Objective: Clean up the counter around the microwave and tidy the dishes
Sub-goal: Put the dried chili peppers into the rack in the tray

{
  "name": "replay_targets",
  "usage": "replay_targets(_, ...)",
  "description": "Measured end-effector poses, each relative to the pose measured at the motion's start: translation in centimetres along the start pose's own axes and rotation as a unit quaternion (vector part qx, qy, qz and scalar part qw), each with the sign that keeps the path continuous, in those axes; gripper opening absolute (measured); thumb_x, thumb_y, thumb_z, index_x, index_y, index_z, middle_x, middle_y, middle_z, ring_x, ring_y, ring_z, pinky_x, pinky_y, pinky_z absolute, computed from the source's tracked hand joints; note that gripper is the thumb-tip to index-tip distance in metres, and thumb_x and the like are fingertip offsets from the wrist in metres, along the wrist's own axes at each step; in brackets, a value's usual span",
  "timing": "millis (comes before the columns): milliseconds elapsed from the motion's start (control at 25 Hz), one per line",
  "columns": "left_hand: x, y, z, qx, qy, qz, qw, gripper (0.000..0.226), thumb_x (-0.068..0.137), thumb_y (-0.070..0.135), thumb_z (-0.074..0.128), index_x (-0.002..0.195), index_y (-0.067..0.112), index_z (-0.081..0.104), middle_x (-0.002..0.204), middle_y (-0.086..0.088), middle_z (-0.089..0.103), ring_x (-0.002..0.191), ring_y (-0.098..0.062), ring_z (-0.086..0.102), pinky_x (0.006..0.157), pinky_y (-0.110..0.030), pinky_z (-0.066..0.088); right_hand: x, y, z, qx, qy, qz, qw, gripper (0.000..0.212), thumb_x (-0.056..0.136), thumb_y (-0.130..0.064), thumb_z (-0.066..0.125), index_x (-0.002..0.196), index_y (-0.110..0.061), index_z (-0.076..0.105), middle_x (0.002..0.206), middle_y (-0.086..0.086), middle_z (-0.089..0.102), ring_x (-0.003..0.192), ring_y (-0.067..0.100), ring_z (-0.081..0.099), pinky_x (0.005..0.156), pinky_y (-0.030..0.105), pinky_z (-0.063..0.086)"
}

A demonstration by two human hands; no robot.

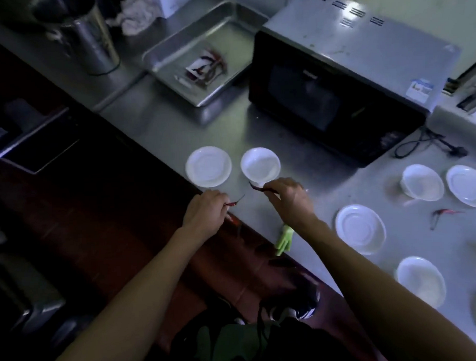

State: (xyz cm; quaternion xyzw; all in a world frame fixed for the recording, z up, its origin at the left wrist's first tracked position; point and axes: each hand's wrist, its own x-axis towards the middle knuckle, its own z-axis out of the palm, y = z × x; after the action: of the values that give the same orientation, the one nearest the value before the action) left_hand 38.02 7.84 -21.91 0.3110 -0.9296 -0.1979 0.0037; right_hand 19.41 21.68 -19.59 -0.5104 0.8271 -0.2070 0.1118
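My left hand pinches a dried red chili near the counter's front edge. Just in front of a white bowl, my right hand pinches another dark red chili. A white plate lies left of that bowl. The black microwave stands behind them. Another chili lies on the steel counter at the right, among several white dishes.
A steel tray holding chilies and scraps sits left of the microwave. A tall metal canister and a crumpled cloth are at the back. A green strip lies by the counter edge. A power cord trails right of the microwave.
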Motion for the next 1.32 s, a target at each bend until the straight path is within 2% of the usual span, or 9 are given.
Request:
replay_targets(280,-3.7,-9.7,-4.8,-0.002,0.050,-0.056,0.997,0.013,0.095,0.028,0.057,0.103,0.022,0.066,0.100,0.003,0.062,0.099,-0.020,0.056,0.082,-0.037,0.044,3.8,-10.5,3.6,0.017,-0.027,-0.046,0.998,0.018,0.094,-0.019,0.063,0.109,-0.015,0.074,0.103,0.005,0.072,0.097,0.028,0.063,0.084,0.044,0.050)
replay_targets(480,-4.7,-12.7,-7.0,-0.009,0.089,-0.097,0.991,0.015,0.096,0.029,0.056,0.106,0.024,0.067,0.102,0.004,0.062,0.100,-0.019,0.056,0.084,-0.036,0.046,6.5,-14.4,4.1,0.009,-0.018,-0.086,0.996,0.014,0.094,-0.018,0.063,0.101,-0.018,0.074,0.090,0.000,0.072,0.089,0.026,0.061,0.076,0.043,0.050)
replay_targets(720,-3.2,-15.7,-8.5,-0.001,0.090,-0.123,0.988,0.012,0.096,0.030,0.057,0.101,0.024,0.066,0.100,0.005,0.063,0.099,-0.018,0.057,0.082,-0.036,0.045,11.3,-15.3,6.1,0.032,-0.044,-0.110,0.992,0.014,0.094,-0.019,0.061,0.100,-0.019,0.074,0.092,-0.003,0.072,0.088,0.019,0.062,0.074,0.035,0.049)
replay_targets(1080,5.5,-19.5,-12.2,0.027,0.049,-0.134,0.989,0.013,0.097,0.030,0.057,0.104,0.023,0.066,0.103,0.004,0.063,0.102,-0.019,0.057,0.087,-0.039,0.046,20.2,-14.2,7.6,0.080,-0.051,-0.083,0.992,0.016,0.094,-0.018,0.062,0.106,-0.017,0.073,0.093,0.000,0.070,0.089,0.021,0.061,0.076,0.035,0.048)
replay_targets(1320,12.6,-17.9,-14.0,0.026,0.050,-0.087,0.995,0.012,0.094,0.027,0.061,0.094,0.017,0.068,0.093,-0.001,0.065,0.094,-0.023,0.059,0.082,-0.040,0.044,25.4,-12.0,5.8,0.089,-0.025,-0.048,0.995,0.015,0.093,-0.021,0.062,0.104,-0.020,0.073,0.096,-0.001,0.071,0.088,0.020,0.062,0.077,0.039,0.052)
